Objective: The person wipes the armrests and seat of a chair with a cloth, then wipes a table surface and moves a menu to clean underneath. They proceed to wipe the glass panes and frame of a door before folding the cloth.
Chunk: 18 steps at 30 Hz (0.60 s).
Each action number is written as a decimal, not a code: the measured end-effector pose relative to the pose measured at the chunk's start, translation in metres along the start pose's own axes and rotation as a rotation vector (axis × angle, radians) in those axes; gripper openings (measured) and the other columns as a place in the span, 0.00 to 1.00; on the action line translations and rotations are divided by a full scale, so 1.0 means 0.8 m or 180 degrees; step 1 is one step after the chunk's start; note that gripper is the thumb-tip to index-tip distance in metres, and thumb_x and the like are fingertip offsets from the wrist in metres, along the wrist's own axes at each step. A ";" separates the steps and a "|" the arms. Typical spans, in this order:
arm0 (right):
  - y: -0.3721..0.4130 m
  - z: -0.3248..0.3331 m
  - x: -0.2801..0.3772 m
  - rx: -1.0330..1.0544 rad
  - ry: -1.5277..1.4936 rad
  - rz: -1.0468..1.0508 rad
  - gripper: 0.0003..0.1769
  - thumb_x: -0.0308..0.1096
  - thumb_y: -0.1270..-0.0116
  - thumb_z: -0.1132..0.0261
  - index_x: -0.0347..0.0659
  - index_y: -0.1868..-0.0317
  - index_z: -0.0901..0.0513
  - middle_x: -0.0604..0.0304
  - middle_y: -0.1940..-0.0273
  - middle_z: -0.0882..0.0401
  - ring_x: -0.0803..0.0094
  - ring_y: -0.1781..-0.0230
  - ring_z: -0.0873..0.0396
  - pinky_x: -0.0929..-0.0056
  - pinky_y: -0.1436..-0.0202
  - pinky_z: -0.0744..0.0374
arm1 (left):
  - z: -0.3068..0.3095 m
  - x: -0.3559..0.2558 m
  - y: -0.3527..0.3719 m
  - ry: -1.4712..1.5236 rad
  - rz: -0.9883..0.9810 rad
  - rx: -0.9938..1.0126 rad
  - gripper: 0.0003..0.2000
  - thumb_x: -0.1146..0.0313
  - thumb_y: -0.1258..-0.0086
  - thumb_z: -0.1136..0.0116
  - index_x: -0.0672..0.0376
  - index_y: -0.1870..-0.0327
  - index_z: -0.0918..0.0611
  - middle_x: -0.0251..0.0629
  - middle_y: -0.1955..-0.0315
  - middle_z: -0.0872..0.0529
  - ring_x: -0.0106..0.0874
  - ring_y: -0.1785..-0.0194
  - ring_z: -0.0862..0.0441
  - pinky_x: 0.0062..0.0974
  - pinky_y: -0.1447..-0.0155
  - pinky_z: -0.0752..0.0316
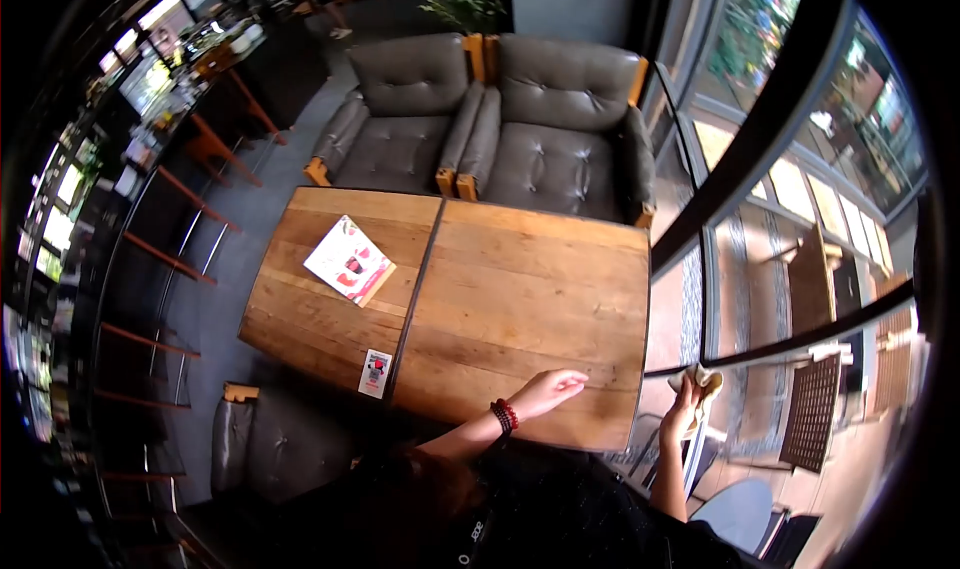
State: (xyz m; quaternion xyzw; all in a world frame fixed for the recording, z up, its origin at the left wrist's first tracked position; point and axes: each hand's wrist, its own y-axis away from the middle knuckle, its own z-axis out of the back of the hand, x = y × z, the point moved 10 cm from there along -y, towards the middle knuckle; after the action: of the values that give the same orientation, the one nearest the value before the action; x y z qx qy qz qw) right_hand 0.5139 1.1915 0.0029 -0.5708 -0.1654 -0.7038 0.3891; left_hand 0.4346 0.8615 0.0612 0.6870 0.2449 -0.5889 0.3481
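Note:
Over the near right part of the wooden table (530,299) is my left hand (548,392), with dark and red beads at its wrist. Its fingers are stretched out and hold nothing; whether it touches the wood I cannot tell. Past the table's right edge, my right hand (682,409) is closed on a crumpled, pale yellowish cloth (704,384), raised near the window frame. A white menu with red pictures (350,259) lies on the left part of the table. Beside the dark seam at the near edge lies a small printed card (375,373).
Two dark leather armchairs (410,119) stand behind the table, and another armchair (290,449) is at the near left. Bar stools line a counter on the left. Glass panes with dark frames (705,289) run along the right. A person's legs (335,14) show far back.

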 end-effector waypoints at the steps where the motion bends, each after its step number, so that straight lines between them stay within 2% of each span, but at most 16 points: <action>1: -0.011 -0.007 -0.003 -0.0016 -0.0381 -0.0012 0.21 0.18 0.34 0.50 0.34 0.40 0.30 0.51 0.35 0.39 0.62 0.33 0.39 0.66 0.32 0.37 | 0.008 0.002 0.004 0.0091 0.0084 -0.0043 0.14 0.68 0.28 0.49 0.64 0.45 0.25 0.38 0.56 0.17 0.24 0.52 0.20 0.21 0.48 0.26; 2: -0.010 -0.014 0.017 -0.0013 0.0235 0.0212 0.23 0.16 0.35 0.51 0.35 0.40 0.30 0.53 0.36 0.37 0.65 0.35 0.37 0.68 0.32 0.37 | 0.018 0.000 0.008 0.0186 0.0144 -0.0109 0.14 0.68 0.28 0.49 0.64 0.45 0.25 0.38 0.56 0.17 0.24 0.52 0.20 0.21 0.48 0.26; 4: -0.022 -0.037 -0.004 0.0118 -0.0402 -0.0276 0.24 0.17 0.35 0.52 0.36 0.38 0.30 0.56 0.38 0.34 0.67 0.39 0.33 0.72 0.34 0.37 | 0.034 0.001 0.023 0.0413 0.0284 -0.0236 0.14 0.68 0.27 0.49 0.64 0.45 0.25 0.38 0.56 0.17 0.24 0.53 0.20 0.21 0.47 0.26; 5: -0.019 -0.054 0.048 0.0149 -0.0387 -0.0707 0.25 0.18 0.35 0.53 0.37 0.37 0.32 0.57 0.40 0.31 0.68 0.42 0.31 0.74 0.36 0.36 | 0.043 0.003 0.028 0.0481 0.0249 -0.0313 0.15 0.66 0.27 0.49 0.63 0.45 0.25 0.37 0.56 0.17 0.24 0.53 0.20 0.21 0.48 0.26; 6: -0.020 -0.075 0.013 0.0295 -0.1457 -0.1267 0.24 0.22 0.33 0.51 0.38 0.35 0.34 0.57 0.42 0.28 0.67 0.45 0.28 0.73 0.39 0.31 | 0.051 0.008 0.034 0.0555 0.0260 -0.0397 0.15 0.65 0.27 0.49 0.63 0.45 0.25 0.36 0.56 0.17 0.23 0.54 0.20 0.20 0.49 0.26; 8: -0.021 -0.126 0.010 0.1088 -0.2390 -0.1769 0.23 0.27 0.30 0.50 0.39 0.35 0.34 0.57 0.45 0.25 0.65 0.48 0.25 0.68 0.43 0.27 | 0.069 0.008 0.048 0.0741 0.0296 -0.0582 0.16 0.63 0.27 0.49 0.62 0.45 0.25 0.34 0.57 0.17 0.23 0.54 0.20 0.19 0.50 0.27; 9: -0.015 -0.150 0.016 0.1236 -0.2952 -0.2070 0.22 0.31 0.28 0.48 0.41 0.35 0.34 0.55 0.47 0.24 0.62 0.50 0.23 0.63 0.46 0.24 | 0.079 0.007 0.056 0.0801 0.0271 -0.0714 0.16 0.60 0.27 0.49 0.60 0.45 0.25 0.32 0.58 0.17 0.22 0.55 0.21 0.18 0.52 0.27; 10: -0.006 -0.171 0.017 0.1215 -0.3352 -0.2557 0.20 0.35 0.27 0.50 0.40 0.37 0.32 0.52 0.46 0.24 0.59 0.48 0.24 0.60 0.43 0.24 | 0.088 0.004 0.065 0.0845 0.0365 -0.0778 0.16 0.60 0.28 0.49 0.60 0.45 0.24 0.31 0.58 0.17 0.21 0.55 0.21 0.18 0.53 0.28; 12: 0.013 -0.216 0.039 0.1814 -0.4196 -0.3184 0.21 0.38 0.27 0.52 0.38 0.38 0.31 0.50 0.44 0.25 0.58 0.45 0.25 0.57 0.40 0.26 | 0.106 0.017 0.078 0.0936 0.0375 -0.0904 0.16 0.60 0.28 0.48 0.59 0.46 0.24 0.31 0.58 0.18 0.21 0.55 0.21 0.18 0.54 0.28; 15: 0.030 -0.249 0.051 0.2167 -0.4195 -0.3153 0.25 0.44 0.27 0.52 0.36 0.38 0.31 0.49 0.41 0.27 0.55 0.41 0.27 0.50 0.38 0.29 | 0.129 0.017 0.104 0.1133 0.0377 -0.1041 0.14 0.60 0.28 0.48 0.57 0.47 0.23 0.30 0.59 0.18 0.20 0.56 0.21 0.17 0.55 0.28; 18: 0.071 -0.283 0.118 0.2510 -0.4593 -0.3315 0.27 0.46 0.28 0.51 0.37 0.36 0.33 0.49 0.38 0.30 0.52 0.39 0.31 0.45 0.36 0.33 | 0.153 0.034 0.126 0.1258 0.0282 -0.1149 0.13 0.62 0.28 0.49 0.58 0.48 0.22 0.29 0.60 0.18 0.20 0.58 0.20 0.17 0.56 0.27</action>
State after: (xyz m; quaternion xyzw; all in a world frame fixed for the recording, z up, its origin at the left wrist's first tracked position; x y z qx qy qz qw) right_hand 0.3988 0.9679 0.0123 -0.5490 -0.8198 -0.1628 -0.0027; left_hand 0.4365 0.7015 0.0462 0.7255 0.3788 -0.3745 0.4358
